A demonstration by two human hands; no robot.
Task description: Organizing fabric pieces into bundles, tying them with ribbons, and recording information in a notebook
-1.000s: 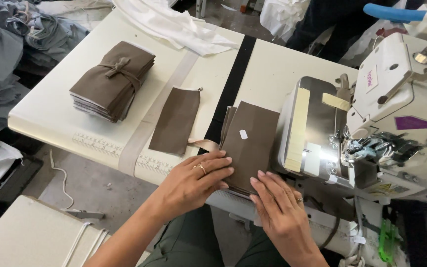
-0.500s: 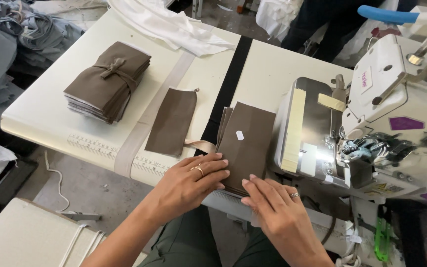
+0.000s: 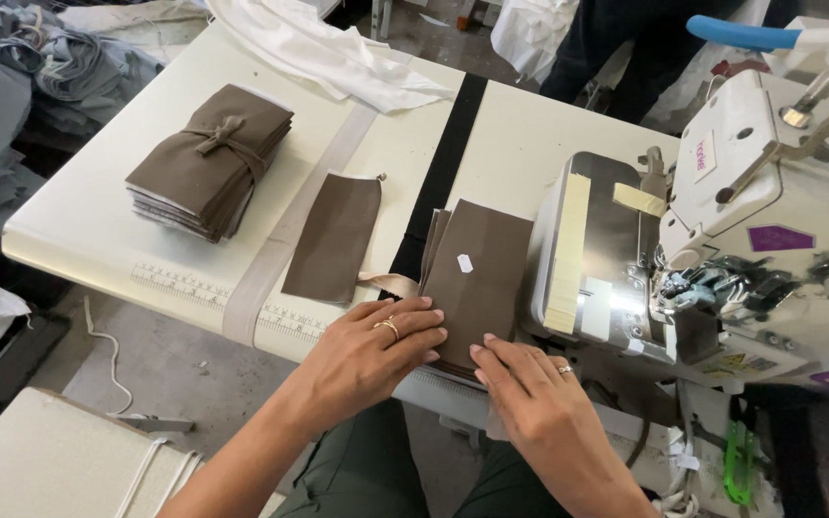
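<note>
Beside the sewing machine (image 3: 722, 249), we pressed our left hand (image 3: 371, 355) and right hand (image 3: 534, 403) flat (fingers spread, gripping nothing) on the brown fabric pieces (image 3: 477, 278).

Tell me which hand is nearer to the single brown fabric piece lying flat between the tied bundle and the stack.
Left. The left hand rests on the stack's near edge, just below and right of the single brown fabric piece. The right hand sits farther right, beyond the stack.
</note>
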